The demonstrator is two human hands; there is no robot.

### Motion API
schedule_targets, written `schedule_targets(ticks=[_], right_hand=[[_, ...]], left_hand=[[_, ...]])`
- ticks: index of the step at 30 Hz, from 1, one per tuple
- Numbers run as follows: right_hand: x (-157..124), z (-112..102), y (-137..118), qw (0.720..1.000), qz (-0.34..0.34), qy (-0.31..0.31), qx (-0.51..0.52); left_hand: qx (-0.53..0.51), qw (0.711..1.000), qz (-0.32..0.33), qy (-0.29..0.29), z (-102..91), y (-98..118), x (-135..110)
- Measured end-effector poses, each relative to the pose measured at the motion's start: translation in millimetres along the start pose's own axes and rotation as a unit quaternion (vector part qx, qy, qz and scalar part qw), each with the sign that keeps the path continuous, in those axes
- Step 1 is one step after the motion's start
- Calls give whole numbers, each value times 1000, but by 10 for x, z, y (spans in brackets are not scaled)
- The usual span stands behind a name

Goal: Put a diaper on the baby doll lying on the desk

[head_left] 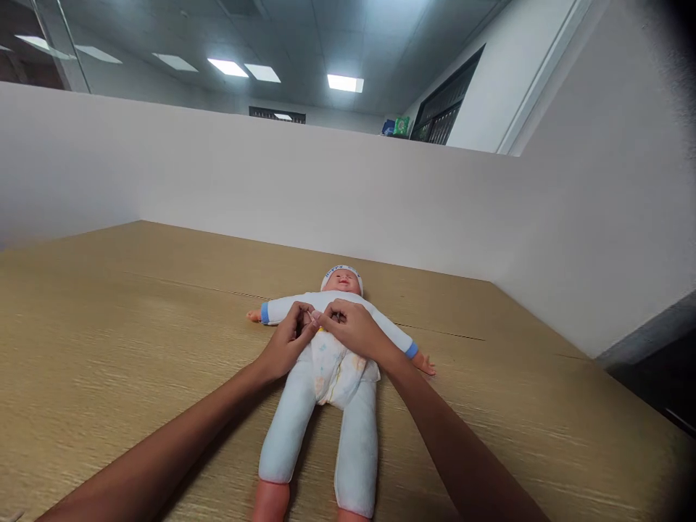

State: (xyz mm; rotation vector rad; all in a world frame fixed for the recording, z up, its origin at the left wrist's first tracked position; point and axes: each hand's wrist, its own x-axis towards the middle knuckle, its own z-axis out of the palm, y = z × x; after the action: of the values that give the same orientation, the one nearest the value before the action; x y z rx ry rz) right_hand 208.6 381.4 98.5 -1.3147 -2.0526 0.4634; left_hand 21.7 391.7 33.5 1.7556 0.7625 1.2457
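Note:
A baby doll (337, 377) lies on its back on the wooden table (109, 326), head away from me. It wears a white suit with blue cuffs, a white cap and a diaper. My left hand (289, 341) and my right hand (353, 330) meet on the doll's chest. The fingers of both hands are pinched together on the front of the white suit, just below the doll's chin. Both forearms reach in from the bottom edge, one on each side of the doll's legs.
White partition walls (272, 181) close off the table at the back and on the right. The table's right edge (625, 377) drops to a dark floor. Ceiling lights show above the partition.

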Motion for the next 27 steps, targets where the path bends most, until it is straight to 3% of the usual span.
schedule_targets(ticks=[14, 27], right_hand=[[-8, -73, 35, 998, 11, -52, 47], [-26, -66, 23, 999, -36, 10, -24]], left_hand=[[-48, 998, -28, -37, -104, -72, -19], [11, 999, 41, -30, -139, -96, -34]])
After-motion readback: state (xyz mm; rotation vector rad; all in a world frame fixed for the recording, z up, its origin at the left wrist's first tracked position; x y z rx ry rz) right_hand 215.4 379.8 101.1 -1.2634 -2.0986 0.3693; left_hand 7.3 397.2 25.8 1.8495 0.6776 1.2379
